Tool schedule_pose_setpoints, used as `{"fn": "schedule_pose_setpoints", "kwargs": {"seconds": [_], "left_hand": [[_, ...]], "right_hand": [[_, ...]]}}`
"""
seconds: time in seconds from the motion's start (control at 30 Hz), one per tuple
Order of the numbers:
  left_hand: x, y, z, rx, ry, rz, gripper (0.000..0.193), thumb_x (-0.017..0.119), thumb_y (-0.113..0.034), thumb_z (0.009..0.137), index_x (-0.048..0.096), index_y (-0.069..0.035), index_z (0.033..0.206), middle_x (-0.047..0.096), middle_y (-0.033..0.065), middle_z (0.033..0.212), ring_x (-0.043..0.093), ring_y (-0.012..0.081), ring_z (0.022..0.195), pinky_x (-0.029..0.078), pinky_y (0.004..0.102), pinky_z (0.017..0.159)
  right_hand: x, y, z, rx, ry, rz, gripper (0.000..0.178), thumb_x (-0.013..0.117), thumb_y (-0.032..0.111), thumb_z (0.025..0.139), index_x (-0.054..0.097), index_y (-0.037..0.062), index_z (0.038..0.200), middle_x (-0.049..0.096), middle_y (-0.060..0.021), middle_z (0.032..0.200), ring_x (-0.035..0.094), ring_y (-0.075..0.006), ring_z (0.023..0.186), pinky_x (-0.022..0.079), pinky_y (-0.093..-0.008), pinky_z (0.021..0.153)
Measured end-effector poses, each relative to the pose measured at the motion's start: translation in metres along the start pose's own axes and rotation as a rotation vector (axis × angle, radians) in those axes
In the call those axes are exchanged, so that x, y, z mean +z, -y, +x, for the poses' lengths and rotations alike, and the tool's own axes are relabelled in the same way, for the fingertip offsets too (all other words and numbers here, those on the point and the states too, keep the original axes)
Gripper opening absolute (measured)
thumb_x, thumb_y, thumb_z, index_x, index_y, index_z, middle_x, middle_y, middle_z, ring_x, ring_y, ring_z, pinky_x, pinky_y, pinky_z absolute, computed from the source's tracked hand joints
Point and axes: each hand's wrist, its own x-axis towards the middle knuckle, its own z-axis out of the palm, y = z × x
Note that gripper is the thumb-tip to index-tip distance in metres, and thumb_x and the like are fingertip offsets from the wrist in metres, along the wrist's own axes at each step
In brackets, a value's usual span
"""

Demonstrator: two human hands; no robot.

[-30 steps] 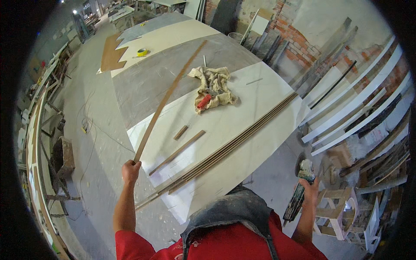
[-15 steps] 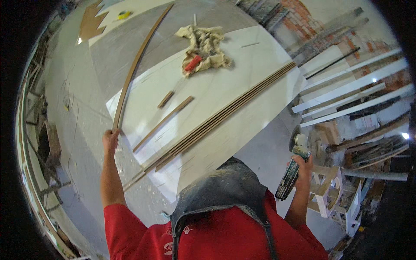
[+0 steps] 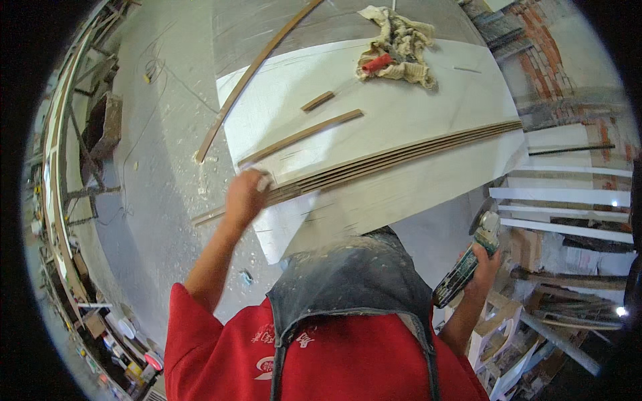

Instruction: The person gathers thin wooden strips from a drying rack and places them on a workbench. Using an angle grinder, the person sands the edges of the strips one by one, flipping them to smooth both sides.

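My left hand [image 3: 247,194] is over the near-left end of a bundle of long narrow wooden strips [image 3: 374,158]. Its fingers are curled downward, blurred and mostly hidden, so I cannot tell whether it grips a strip. My right hand [image 3: 484,269] is wrapped round the body of an angle grinder [image 3: 467,269], its disc pointing away from me, off the right side of the board. One long strip [image 3: 254,70] lies alone at the far left. A shorter strip [image 3: 301,137] and a small offcut [image 3: 317,101] rest on the white board [image 3: 428,100].
A crumpled, stained cloth [image 3: 404,50] with a red cylindrical object [image 3: 377,63] sits at the far side of the board. White bars [image 3: 562,195] and a dark rod [image 3: 572,150] extend at the right. A wooden frame [image 3: 495,327] stands near my right elbow. Cable [image 3: 150,70] trails at the left.
My left hand has let go of the long strip and moved right and nearer, to the bundle. The whole view has shifted and turned. My right hand keeps hold of the angle grinder.
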Motion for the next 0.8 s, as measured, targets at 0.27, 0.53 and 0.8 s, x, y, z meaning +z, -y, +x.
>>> {"fn": "schedule_pose_setpoints", "kwargs": {"seconds": [0.27, 0.53, 0.8], "left_hand": [[0.052, -0.049, -0.063, 0.016, -0.072, 0.32, 0.02, 0.064, -0.012, 0.086, 0.066, -0.008, 0.106, 0.062, 0.0101, 0.105, 0.058, 0.0309, 0.102, 0.047, 0.0443, 0.089], [0.049, -0.048, -0.079, -0.106, 0.045, 0.342, 0.018, 0.063, -0.009, 0.084, 0.066, -0.007, 0.102, 0.061, 0.0122, 0.1, 0.058, 0.034, 0.101, 0.047, 0.0451, 0.088], [0.009, -0.001, -0.164, -0.488, 0.204, -0.302, 0.021, 0.066, -0.008, 0.091, 0.064, -0.001, 0.111, 0.07, 0.0186, 0.097, 0.068, 0.0372, 0.094, 0.054, 0.0434, 0.086]], "right_hand": [[0.005, -0.001, 0.009, 0.086, 0.141, 0.052, 0.065, 0.077, 0.007, 0.081, 0.047, 0.0042, 0.138, 0.066, -0.013, 0.098, 0.07, -0.0249, 0.067, 0.059, -0.038, 0.056], [0.004, -0.001, 0.011, 0.075, 0.198, 0.02, 0.063, 0.076, 0.007, 0.081, 0.048, 0.0044, 0.138, 0.067, -0.0145, 0.101, 0.07, -0.025, 0.071, 0.06, -0.0381, 0.059], [0.01, 0.002, -0.003, 0.079, 0.213, -0.041, 0.061, 0.074, 0.006, 0.082, 0.049, 0.004, 0.138, 0.067, -0.0139, 0.1, 0.07, -0.024, 0.071, 0.06, -0.0368, 0.061]]}}
